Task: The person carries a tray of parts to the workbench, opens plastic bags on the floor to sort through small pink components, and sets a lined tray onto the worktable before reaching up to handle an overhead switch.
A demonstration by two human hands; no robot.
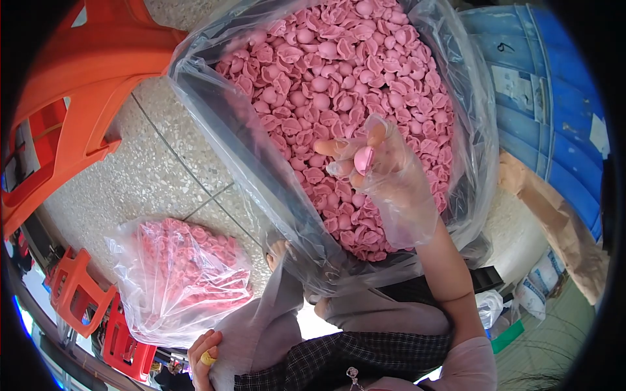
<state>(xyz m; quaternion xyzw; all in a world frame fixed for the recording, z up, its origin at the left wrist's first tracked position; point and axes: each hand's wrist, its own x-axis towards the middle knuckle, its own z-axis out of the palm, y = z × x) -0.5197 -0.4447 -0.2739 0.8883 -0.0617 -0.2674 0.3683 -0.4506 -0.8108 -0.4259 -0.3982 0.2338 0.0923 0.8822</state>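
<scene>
My right hand [391, 169], in a clear plastic glove, is held palm up above a large lined bin [202, 72]. Its bent fingers hold a small glossy pink rounded piece [364, 159] with a flat rim. Below lies a heap of pink moulded pieces [326, 85], some round like balls, others thin curled shells. My bare left hand [205, 358] rests on my trouser leg at the lower left, fingers loosely bent. A yellow band [207, 358] sits on one finger; the palm is hidden.
A clear plastic bag [182, 280] of pink pieces stands on the speckled floor at left. Orange plastic chair [98, 72] and red stools [78, 287] line the left side. Blue drums [521, 85] and brown paper [554, 215] are at right.
</scene>
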